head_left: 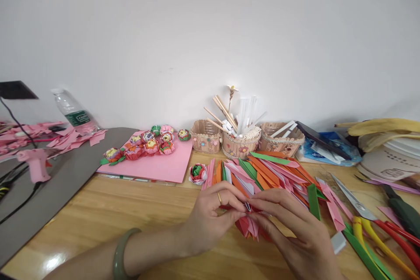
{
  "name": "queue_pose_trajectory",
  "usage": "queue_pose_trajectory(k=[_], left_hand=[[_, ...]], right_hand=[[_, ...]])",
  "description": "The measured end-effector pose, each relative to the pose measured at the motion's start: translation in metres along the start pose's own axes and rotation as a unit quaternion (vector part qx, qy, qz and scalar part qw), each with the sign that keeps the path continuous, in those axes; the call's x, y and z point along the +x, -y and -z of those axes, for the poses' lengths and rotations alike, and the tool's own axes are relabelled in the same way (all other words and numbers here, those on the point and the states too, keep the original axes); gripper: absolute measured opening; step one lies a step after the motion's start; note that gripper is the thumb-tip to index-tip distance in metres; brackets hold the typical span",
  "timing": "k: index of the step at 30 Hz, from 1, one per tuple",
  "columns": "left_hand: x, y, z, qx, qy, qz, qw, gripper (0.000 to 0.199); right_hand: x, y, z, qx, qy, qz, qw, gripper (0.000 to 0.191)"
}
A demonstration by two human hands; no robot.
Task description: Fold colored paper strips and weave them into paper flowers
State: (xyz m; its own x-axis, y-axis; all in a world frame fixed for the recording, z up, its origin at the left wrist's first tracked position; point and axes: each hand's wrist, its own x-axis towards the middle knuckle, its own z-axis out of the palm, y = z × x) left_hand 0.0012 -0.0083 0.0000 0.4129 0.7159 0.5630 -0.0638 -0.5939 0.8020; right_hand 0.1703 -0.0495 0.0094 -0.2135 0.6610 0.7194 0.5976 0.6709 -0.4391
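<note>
My left hand [215, 216], with a ring and a green bangle, pinches the left side of a folded paper piece [248, 227] in pink, red and orange. On its right side, my right hand [295, 227] closes its fingertips on the same piece. The fingertips of both hands nearly meet at its top, where a small dark and white fold shows. Folded paper strips [262, 173] in orange, pink, green and white lie just behind the hands. One finished paper flower [198, 173] sits at the left end of these strips.
Several paper flowers [151, 145] rest on a pink sheet [164, 168]. Decorated baskets [241, 145] stand against the wall. Scissors [361, 210] lie at the right, near a white tub [390, 162]. A pink glue gun [36, 164] and a bottle [74, 111] are at the left.
</note>
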Motion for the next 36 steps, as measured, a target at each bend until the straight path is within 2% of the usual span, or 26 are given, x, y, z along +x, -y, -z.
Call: queue_pose_trajectory(k=[3,6,11,14,18,21,23,28,30,33,36], left_hand=[[0.001,0.001,0.0,-0.017,0.004,0.015,1.0,0.005],[0.004,0.002,0.0,-0.064,0.019,0.054,0.996,0.003],[0.01,0.005,0.002,-0.103,0.04,0.136,0.984,0.013],[0.011,0.006,0.003,-0.125,0.065,0.217,0.966,0.016],[0.011,0.007,0.003,-0.169,0.079,0.342,0.921,0.026],[0.012,0.007,0.002,-0.182,0.069,0.368,0.909,0.027],[0.014,0.007,0.002,-0.173,0.06,0.355,0.917,0.023],[0.014,0.007,0.004,-0.131,0.077,0.345,0.926,0.015],[0.013,0.008,0.004,-0.116,0.094,0.348,0.926,0.015],[0.011,0.01,0.003,-0.089,0.104,0.335,0.932,0.009],[0.008,0.01,0.002,-0.002,0.086,0.252,0.964,0.004]], right_hand=[[0.001,0.0,0.0,0.018,0.006,-0.036,0.999,0.017],[0.004,0.002,0.001,0.077,0.05,-0.111,0.99,0.004],[0.011,0.002,0.0,0.177,0.088,-0.23,0.953,0.016],[0.009,-0.003,-0.003,0.223,0.116,-0.293,0.923,0.021],[0.004,-0.013,-0.007,0.305,0.162,-0.37,0.863,0.023],[0.003,-0.017,-0.007,0.352,0.186,-0.405,0.823,0.025],[0.004,-0.019,-0.007,0.352,0.195,-0.415,0.816,0.025],[0.006,-0.019,-0.009,0.306,0.206,-0.398,0.84,0.017],[0.005,-0.018,-0.01,0.276,0.208,-0.376,0.86,0.014],[0.002,-0.016,-0.01,0.177,0.21,-0.3,0.913,0.011],[-0.004,-0.015,-0.009,0.076,0.197,-0.189,0.959,0.01]])
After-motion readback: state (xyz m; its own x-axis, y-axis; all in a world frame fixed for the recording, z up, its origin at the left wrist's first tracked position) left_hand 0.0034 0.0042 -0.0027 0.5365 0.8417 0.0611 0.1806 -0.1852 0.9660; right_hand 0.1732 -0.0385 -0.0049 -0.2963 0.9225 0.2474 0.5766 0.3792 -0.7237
